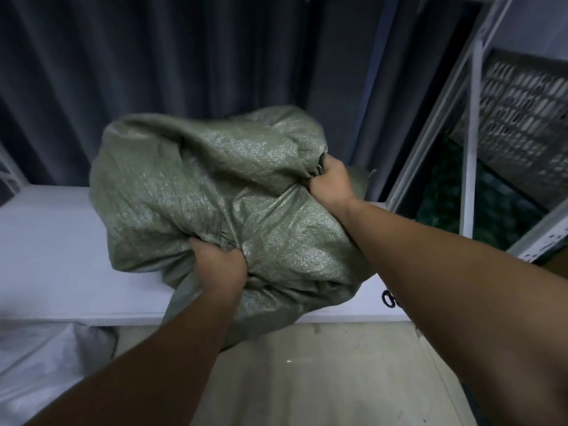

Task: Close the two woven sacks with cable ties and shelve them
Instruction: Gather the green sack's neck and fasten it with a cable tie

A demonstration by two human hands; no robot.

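Note:
A bulging green woven sack lies across the white shelf board, its lower end hanging over the front edge. My left hand grips a fistful of the sack's fabric at its near side. My right hand grips the gathered neck of the sack at the right. No cable tie shows in this view. A pale woven sack lies on the floor at the lower left.
Dark curtains hang behind the shelf. A white metal rack stands at the right with a perforated crate and dark green material inside. Light wooden floor lies below the shelf.

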